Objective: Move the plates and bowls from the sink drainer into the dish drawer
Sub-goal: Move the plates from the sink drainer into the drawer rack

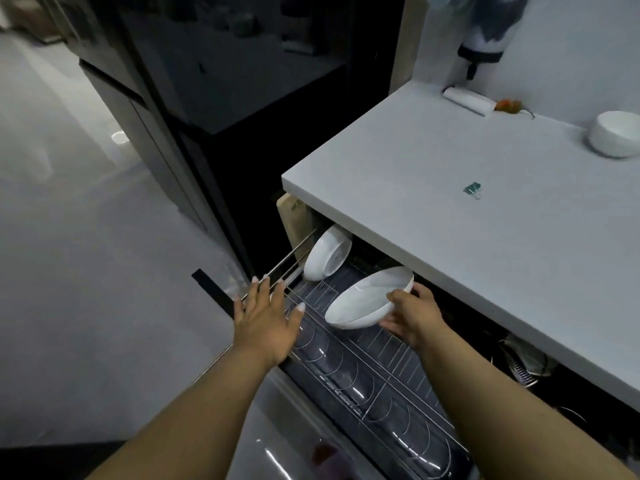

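Head view of an open dish drawer (363, 382) pulled out beneath a white countertop (467, 216); the counter's edge hides the drawer's rear part. The right hand (412, 315) grips a shallow white bowl (367, 299) by its near rim, thumb over the edge and fingers curled beneath, holding it tilted above the wire rack; whether the bowl touches the rack cannot be told. The left hand (265, 317) is spread flat, fingers straight, over the drawer's chrome side rail (294, 252), holding nothing; contact with the rail is unclear. A second white bowl (329, 254) stands on edge at the rack's far end, its top cut off by the counter. On the counter lie a green binder clip (472, 190), a white roll (469, 100) and another white bowl (614, 133), cropped by the frame edge; dark utensils (523, 362) in the shadowed compartment at right are hard to make out.
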`<action>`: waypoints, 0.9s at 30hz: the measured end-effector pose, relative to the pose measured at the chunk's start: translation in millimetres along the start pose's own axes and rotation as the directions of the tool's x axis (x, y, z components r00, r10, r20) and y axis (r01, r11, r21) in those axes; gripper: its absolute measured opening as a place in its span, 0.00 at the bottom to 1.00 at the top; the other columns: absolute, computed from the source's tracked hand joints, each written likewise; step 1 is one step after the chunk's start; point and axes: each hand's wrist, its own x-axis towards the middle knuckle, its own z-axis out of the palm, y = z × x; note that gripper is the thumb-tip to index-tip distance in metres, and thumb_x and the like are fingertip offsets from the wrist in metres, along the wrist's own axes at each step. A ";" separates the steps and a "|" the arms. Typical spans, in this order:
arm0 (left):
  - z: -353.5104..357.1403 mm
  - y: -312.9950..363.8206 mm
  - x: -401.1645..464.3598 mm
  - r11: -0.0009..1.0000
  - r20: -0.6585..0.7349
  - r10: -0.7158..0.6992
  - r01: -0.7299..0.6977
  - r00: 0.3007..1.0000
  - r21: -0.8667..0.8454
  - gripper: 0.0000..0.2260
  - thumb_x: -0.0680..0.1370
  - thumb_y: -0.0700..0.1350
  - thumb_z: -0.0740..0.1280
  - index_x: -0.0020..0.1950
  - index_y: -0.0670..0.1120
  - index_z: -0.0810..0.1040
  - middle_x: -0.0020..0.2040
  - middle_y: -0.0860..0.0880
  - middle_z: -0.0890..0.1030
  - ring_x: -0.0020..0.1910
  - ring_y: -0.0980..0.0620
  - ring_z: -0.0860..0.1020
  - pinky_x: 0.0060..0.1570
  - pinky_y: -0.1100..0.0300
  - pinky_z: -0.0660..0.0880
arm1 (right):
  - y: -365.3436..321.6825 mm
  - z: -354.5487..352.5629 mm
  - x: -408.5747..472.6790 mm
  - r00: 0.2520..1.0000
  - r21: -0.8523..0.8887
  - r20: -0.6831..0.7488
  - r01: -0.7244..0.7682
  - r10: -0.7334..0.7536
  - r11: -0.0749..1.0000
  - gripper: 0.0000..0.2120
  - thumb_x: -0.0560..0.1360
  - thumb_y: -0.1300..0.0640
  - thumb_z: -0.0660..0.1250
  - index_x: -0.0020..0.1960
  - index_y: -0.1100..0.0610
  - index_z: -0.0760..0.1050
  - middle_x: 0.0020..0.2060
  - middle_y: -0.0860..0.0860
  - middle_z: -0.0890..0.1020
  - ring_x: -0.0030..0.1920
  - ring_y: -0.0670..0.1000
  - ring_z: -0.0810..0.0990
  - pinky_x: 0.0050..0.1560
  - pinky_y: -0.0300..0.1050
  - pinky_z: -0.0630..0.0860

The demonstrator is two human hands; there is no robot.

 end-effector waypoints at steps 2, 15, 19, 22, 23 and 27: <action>5.8 -3.9 15.5 0.999 0.001 0.030 -0.030 1.000 0.038 0.31 0.80 0.63 0.44 0.79 0.50 0.44 0.79 0.47 0.41 0.77 0.50 0.35 0.74 0.46 0.35 | -1.3 12.4 16.0 1.000 -0.013 -0.007 -0.002 0.002 1.000 0.28 0.74 0.65 0.65 0.71 0.54 0.62 0.56 0.62 0.78 0.40 0.58 0.82 0.41 0.56 0.82; 24.1 -16.2 52.8 0.965 -0.009 0.148 -0.142 0.989 0.222 0.33 0.79 0.64 0.41 0.78 0.47 0.42 0.80 0.47 0.46 0.78 0.50 0.42 0.76 0.47 0.41 | -17.5 71.2 75.0 0.997 -0.026 -0.072 0.000 -0.002 1.000 0.13 0.73 0.65 0.68 0.57 0.62 0.71 0.55 0.62 0.77 0.52 0.64 0.79 0.31 0.50 0.82; 20.0 -13.7 52.3 0.969 -0.007 0.145 -0.141 0.989 0.205 0.33 0.79 0.63 0.43 0.79 0.47 0.43 0.80 0.48 0.48 0.78 0.51 0.44 0.75 0.49 0.39 | -20.9 80.5 86.8 0.998 -0.100 -0.067 -0.016 0.010 0.995 0.05 0.74 0.63 0.68 0.42 0.60 0.72 0.48 0.61 0.77 0.47 0.62 0.78 0.40 0.54 0.80; 21.5 -14.7 53.3 0.971 -0.011 0.143 -0.139 0.990 0.196 0.33 0.78 0.64 0.42 0.79 0.47 0.44 0.80 0.48 0.49 0.78 0.51 0.46 0.75 0.48 0.40 | -22.6 89.0 97.0 0.997 -0.109 -0.077 -0.021 0.013 0.994 0.09 0.74 0.62 0.70 0.39 0.58 0.70 0.40 0.56 0.76 0.48 0.59 0.76 0.46 0.58 0.80; 22.0 -15.3 53.9 0.970 -0.011 0.142 -0.137 0.990 0.201 0.34 0.77 0.64 0.41 0.79 0.47 0.44 0.80 0.48 0.49 0.78 0.51 0.46 0.75 0.48 0.41 | -23.3 92.2 100.1 0.997 -0.116 -0.074 -0.023 0.015 0.993 0.11 0.74 0.62 0.70 0.38 0.57 0.69 0.39 0.55 0.75 0.48 0.59 0.76 0.49 0.60 0.79; 21.5 -15.5 56.1 0.973 0.035 0.125 -0.129 0.992 0.190 0.33 0.79 0.63 0.46 0.79 0.47 0.44 0.79 0.48 0.51 0.78 0.51 0.49 0.76 0.47 0.46 | -21.8 102.5 110.2 0.998 -0.195 -0.066 -0.017 0.004 0.981 0.10 0.74 0.60 0.70 0.37 0.56 0.70 0.45 0.57 0.77 0.48 0.59 0.77 0.51 0.62 0.79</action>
